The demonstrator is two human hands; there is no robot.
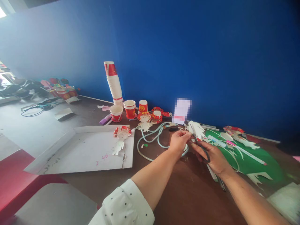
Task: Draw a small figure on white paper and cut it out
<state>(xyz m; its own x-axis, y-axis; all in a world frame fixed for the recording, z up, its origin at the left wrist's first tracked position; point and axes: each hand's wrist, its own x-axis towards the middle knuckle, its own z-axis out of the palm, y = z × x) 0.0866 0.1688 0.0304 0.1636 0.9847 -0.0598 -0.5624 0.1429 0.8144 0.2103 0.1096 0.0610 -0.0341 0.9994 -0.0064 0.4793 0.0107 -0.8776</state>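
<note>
Near the middle right, my left hand (178, 142) is closed in a pinch on a white paper cutout (196, 129) with jagged, finger-like edges. My right hand (214, 159) grips a pair of dark-handled scissors (205, 152), whose blades point up toward the paper. The blade tips are partly hidden by my fingers and the paper, so I cannot tell whether they touch it. Just left of my hands, a pale blue cable (142, 152) lies looped on the brown table. Finished-looking paper figures with red frilled tops, one of them a paper doll (123, 133), lie farther left.
A shallow white box lid (79, 156) lies at left. Behind stand a tall stack of paper cups (114, 86) and a red-and-white cup (116, 113). A green sheet (260, 159) at right carries a pink marker (248, 153) and paper scraps. The blue wall (199, 56) bounds the table.
</note>
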